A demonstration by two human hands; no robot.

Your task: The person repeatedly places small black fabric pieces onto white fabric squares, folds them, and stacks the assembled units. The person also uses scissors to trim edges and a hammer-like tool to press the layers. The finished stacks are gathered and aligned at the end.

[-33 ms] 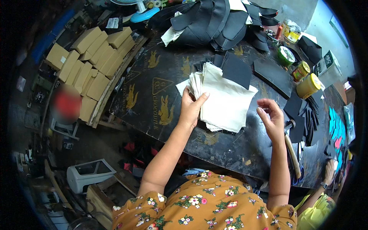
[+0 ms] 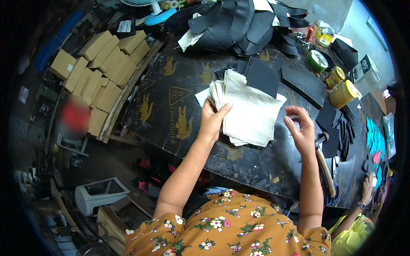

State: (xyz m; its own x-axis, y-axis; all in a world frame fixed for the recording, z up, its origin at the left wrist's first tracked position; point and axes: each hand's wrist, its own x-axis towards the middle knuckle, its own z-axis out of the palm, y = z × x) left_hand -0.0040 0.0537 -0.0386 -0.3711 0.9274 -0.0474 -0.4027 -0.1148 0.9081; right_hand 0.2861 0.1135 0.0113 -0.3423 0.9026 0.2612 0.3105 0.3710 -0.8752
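My left hand (image 2: pixel 212 121) grips the left edge of a stack of off-white cloth pieces (image 2: pixel 252 113), thumb on top and the other fingers tucked out of sight at its side. The layers fan out at the upper left, and loose threads hang from the lower edge. Black cut pieces (image 2: pixel 262 77) lie against the far side of the stack. To the right of the cloth, apart from it, my right hand (image 2: pixel 302 131) hovers with fingers bent and thumb apart, nothing in it. A hammer (image 2: pixel 324 166) and blue-handled scissors (image 2: pixel 334 183) lie nearest to that hand.
Black shoe-part pieces (image 2: pixel 235 27) are heaped at the table's far side. A dark slab (image 2: pixel 303 86), a yellow jar (image 2: pixel 343 94) and a green tub (image 2: pixel 317 61) stand on the right. Cardboard boxes (image 2: pixel 109 96) fill a rack at left. Another person's hand (image 2: pixel 367 190) works at far right.
My right hand has shifted very slightly up and to the left. My left hand and the cloth stack look the same.
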